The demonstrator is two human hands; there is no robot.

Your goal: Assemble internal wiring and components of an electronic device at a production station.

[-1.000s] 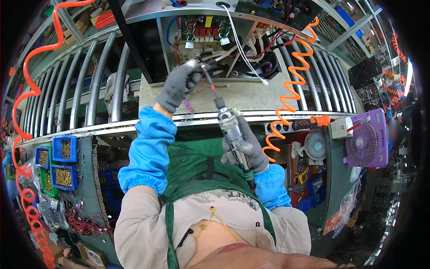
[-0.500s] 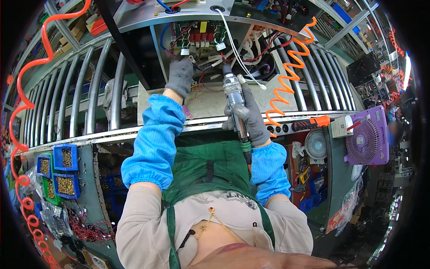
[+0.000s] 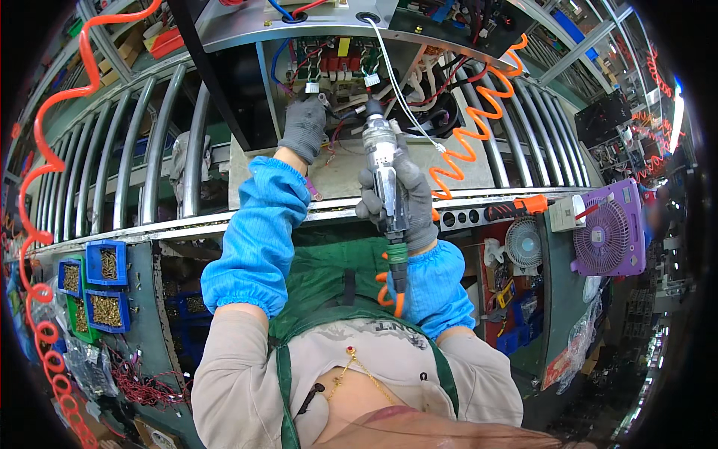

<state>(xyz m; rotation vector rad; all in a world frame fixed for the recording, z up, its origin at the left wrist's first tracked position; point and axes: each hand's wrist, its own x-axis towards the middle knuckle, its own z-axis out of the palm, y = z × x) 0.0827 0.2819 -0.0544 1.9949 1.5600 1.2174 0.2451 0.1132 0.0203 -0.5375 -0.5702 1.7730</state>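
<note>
My right hand (image 3: 410, 191), in a grey glove, is wrapped round a silver pneumatic screwdriver (image 3: 383, 168). The tool points away from me into the open metal cabinet (image 3: 299, 30), its green hose end toward my apron. At the left of the cabinet's opening is my left hand (image 3: 303, 129), gloved too, with its fingers curled in. A small metal ring end (image 3: 324, 98) and dark cable show by its fingertips; the grip itself is hidden. A circuit board (image 3: 345, 54) with red parts and white connectors lies deeper inside. A loose white cable (image 3: 393, 71) hangs over the opening.
Metal rollers (image 3: 153, 150) flank the cabinet on both sides. Orange coiled hoses (image 3: 479, 120) hang at right and left. Blue bins (image 3: 108, 310) of screws stand at lower left. An orange-black screwdriver (image 3: 520, 206) and a purple fan (image 3: 607, 228) are at the right.
The pneumatic screwdriver and my right hand have shifted slightly left and toward me, the tool now more upright in view. Its orange hose shows below. My left hand has barely moved.
</note>
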